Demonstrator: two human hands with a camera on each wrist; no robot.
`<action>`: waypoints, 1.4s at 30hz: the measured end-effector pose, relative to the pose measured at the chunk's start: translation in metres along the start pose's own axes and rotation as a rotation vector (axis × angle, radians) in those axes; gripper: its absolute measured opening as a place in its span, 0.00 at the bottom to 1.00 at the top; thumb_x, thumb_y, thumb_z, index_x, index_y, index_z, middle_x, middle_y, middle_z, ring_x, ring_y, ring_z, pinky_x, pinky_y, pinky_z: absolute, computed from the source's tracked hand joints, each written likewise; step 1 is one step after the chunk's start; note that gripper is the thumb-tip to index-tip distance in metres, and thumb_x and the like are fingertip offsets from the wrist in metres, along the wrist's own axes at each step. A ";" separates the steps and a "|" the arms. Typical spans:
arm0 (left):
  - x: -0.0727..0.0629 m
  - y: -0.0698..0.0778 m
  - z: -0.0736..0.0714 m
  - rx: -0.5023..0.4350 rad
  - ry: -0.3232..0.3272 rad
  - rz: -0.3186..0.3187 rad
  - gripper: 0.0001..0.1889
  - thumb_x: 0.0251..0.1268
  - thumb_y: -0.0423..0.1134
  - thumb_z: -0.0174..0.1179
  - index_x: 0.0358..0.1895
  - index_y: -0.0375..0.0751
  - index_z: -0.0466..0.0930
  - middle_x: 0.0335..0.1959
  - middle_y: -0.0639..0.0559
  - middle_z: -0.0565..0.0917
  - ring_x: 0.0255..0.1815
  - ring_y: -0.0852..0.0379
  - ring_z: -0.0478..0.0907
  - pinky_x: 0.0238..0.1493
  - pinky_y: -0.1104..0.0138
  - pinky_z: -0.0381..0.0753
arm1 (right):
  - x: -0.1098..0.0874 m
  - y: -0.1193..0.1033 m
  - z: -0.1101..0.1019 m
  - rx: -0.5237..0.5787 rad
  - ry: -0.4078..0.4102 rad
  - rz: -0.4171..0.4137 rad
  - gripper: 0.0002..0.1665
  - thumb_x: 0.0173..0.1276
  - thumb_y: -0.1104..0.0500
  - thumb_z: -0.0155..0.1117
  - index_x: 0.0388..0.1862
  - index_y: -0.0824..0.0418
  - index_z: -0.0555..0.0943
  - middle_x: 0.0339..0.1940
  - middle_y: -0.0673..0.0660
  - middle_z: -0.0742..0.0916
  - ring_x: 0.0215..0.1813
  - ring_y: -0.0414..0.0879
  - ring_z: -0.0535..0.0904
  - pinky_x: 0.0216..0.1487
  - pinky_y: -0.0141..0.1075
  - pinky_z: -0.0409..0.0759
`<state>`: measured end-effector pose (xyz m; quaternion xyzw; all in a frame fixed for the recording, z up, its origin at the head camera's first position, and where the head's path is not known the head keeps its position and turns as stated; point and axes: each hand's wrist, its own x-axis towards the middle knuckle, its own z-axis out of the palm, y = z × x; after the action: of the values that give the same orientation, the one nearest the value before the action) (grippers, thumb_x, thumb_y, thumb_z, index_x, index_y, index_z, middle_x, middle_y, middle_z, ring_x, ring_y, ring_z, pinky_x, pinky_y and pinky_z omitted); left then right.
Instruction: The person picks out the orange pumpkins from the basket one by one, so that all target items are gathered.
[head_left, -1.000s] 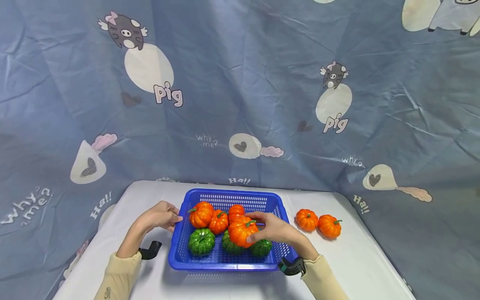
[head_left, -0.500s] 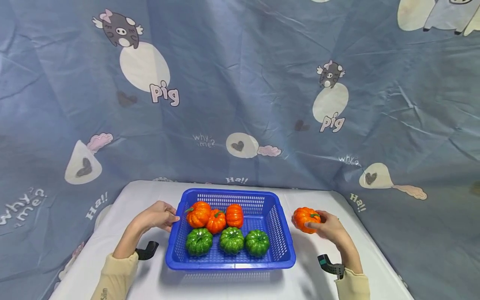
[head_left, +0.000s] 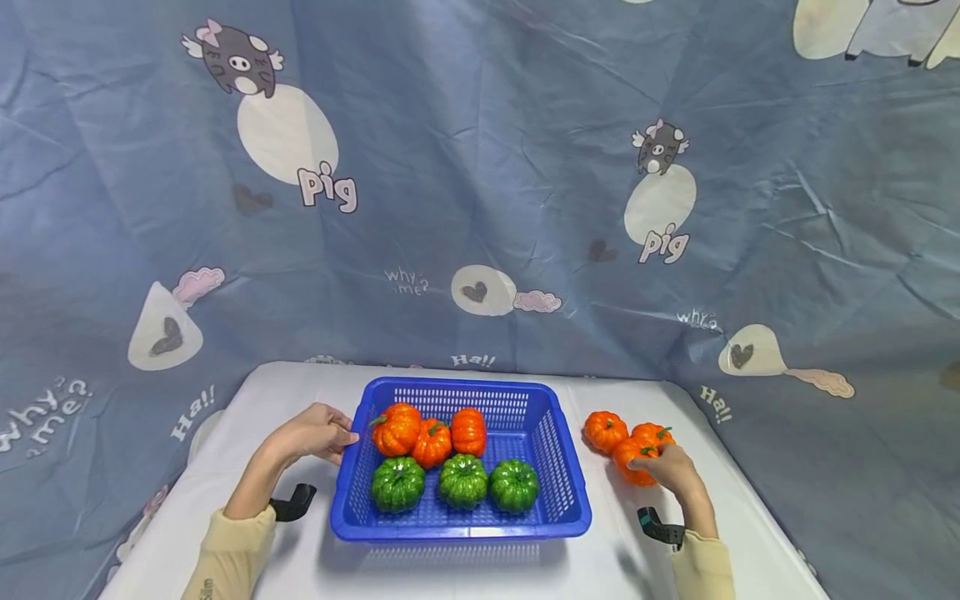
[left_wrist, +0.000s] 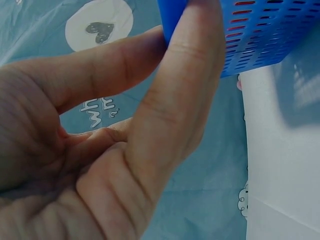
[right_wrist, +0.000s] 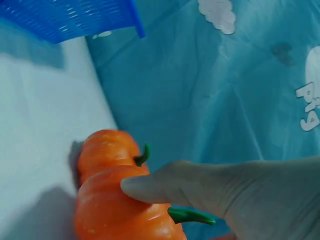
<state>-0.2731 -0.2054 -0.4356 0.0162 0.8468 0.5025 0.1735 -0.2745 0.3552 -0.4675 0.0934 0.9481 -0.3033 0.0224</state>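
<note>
At the left side of the blue plastic basket, my left hand pinches the rim between thumb and fingers; the left wrist view shows the basket wall just past the fingertips. To the right of the basket, my right hand grips an orange pumpkin, its thumb lying across the front in the right wrist view. Two more orange pumpkins lie close by on the table: one to the left, one behind. The far fingers of the right hand are hidden.
Inside the basket, three orange pumpkins sit towards the back left, and three green pumpkins form a row in front. A white cloth covers the table. Behind it hangs a blue printed curtain.
My right hand has set an orange pumpkin from over the basket down on the table at the right, then drawn slightly nearer the front edge. My left hand keeps its place on the rim.
</note>
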 end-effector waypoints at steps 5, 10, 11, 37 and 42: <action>0.000 -0.002 0.001 -0.015 -0.001 0.005 0.18 0.64 0.30 0.57 0.51 0.17 0.71 0.34 0.40 0.84 0.30 0.52 0.84 0.36 0.58 0.87 | 0.005 0.006 0.010 0.030 0.019 -0.006 0.35 0.51 0.56 0.72 0.48 0.82 0.73 0.44 0.75 0.81 0.44 0.62 0.78 0.46 0.52 0.77; -0.001 -0.002 0.002 -0.018 0.002 0.007 0.17 0.63 0.29 0.57 0.50 0.16 0.72 0.33 0.40 0.84 0.28 0.52 0.84 0.35 0.59 0.87 | 0.006 0.010 0.015 0.045 0.004 0.011 0.39 0.53 0.56 0.72 0.54 0.83 0.70 0.52 0.79 0.77 0.53 0.68 0.75 0.55 0.58 0.74; -0.001 -0.002 0.002 -0.017 0.004 0.008 0.17 0.63 0.29 0.57 0.50 0.17 0.72 0.32 0.40 0.84 0.28 0.52 0.84 0.35 0.59 0.87 | 0.006 0.010 0.015 0.045 0.002 0.015 0.39 0.54 0.55 0.72 0.54 0.83 0.70 0.53 0.80 0.77 0.54 0.69 0.75 0.56 0.59 0.74; 0.003 -0.005 -0.001 -0.017 -0.017 0.035 0.13 0.64 0.31 0.59 0.45 0.21 0.75 0.29 0.43 0.84 0.25 0.55 0.83 0.33 0.61 0.87 | -0.021 -0.142 0.015 -0.018 -0.086 -0.402 0.39 0.54 0.57 0.74 0.63 0.71 0.72 0.60 0.70 0.79 0.61 0.66 0.75 0.61 0.57 0.74; -0.001 -0.002 0.001 -0.017 -0.027 0.040 0.12 0.65 0.30 0.57 0.44 0.20 0.76 0.28 0.43 0.84 0.25 0.55 0.83 0.33 0.60 0.87 | -0.015 -0.178 0.046 -0.046 -0.262 -0.561 0.38 0.53 0.59 0.76 0.63 0.67 0.73 0.62 0.65 0.79 0.63 0.63 0.74 0.64 0.55 0.73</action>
<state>-0.2715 -0.2056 -0.4372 0.0384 0.8395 0.5129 0.1751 -0.2946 0.1838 -0.4020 -0.2124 0.9325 -0.2853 0.0619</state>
